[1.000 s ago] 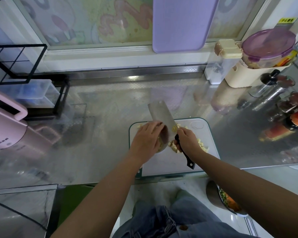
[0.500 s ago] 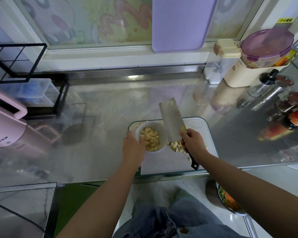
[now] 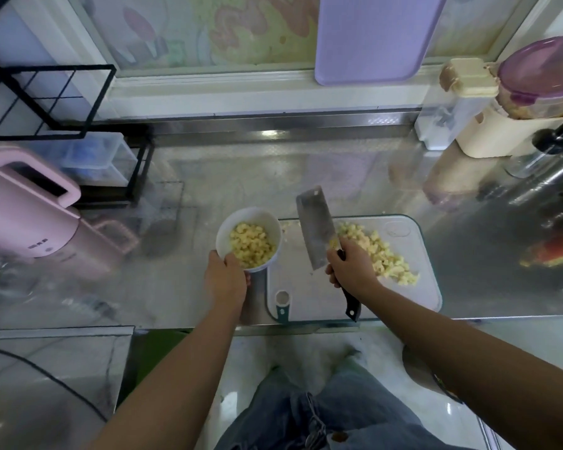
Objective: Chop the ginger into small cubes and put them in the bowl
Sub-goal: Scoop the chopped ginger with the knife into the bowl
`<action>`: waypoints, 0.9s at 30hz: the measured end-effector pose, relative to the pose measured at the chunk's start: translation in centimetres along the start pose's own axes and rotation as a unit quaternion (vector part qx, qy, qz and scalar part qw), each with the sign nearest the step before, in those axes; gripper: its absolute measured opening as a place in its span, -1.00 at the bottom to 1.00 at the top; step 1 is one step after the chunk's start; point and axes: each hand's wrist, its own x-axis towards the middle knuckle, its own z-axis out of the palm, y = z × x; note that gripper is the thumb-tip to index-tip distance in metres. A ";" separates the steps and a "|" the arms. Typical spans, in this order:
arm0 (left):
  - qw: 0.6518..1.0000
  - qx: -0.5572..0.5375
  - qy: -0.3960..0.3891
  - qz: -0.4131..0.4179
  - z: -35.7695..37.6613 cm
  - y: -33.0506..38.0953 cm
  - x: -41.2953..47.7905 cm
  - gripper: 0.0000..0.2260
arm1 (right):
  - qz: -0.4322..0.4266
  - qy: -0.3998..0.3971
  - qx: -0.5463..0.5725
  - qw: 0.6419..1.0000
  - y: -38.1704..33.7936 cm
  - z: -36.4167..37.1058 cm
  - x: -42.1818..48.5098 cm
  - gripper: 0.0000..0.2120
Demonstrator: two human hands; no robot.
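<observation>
We see a white bowl just left of the board, past its left edge and over the worktop. Inside it, ginger cubes lie in a heap that covers the bottom. The left hand grasps the near side of the bowl, with the fingers curled on its rim. We cannot tell if the bowl stands on the worktop or is lifted a little.

More ginger stays on the right half of the board as a loose pile. The pile is long and runs from the far middle of the board towards its near right edge. A few crumbs lie at the far left corner of the board.

The right hand is clenched round the knife, where the black handle meets the blade. The knife is over the left half of the board. Its long axis runs from near right to far left: the handle end points to the near edge of the board, and the blade end reaches past the far edge.

All the ginger is pale yellow and cut in small, uneven cubes. The blade is broad, rectangular and grey.

Well beyond the far right corner of the board is a tub with a purple lid; its contents are blurred.
</observation>
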 end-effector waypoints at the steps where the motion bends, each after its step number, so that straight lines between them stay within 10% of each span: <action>1: 1.000 -0.007 0.008 -0.004 -0.7 -0.2 0.4 -0.82 | -0.003 -0.009 -0.008 1.000 -0.5 1.3 0.2 -0.89; 27: 0.986 0.110 -0.118 0.034 3.7 2.7 -0.7 -0.76 | 0.088 0.107 -0.006 0.990 4.2 0.6 -2.3 -0.90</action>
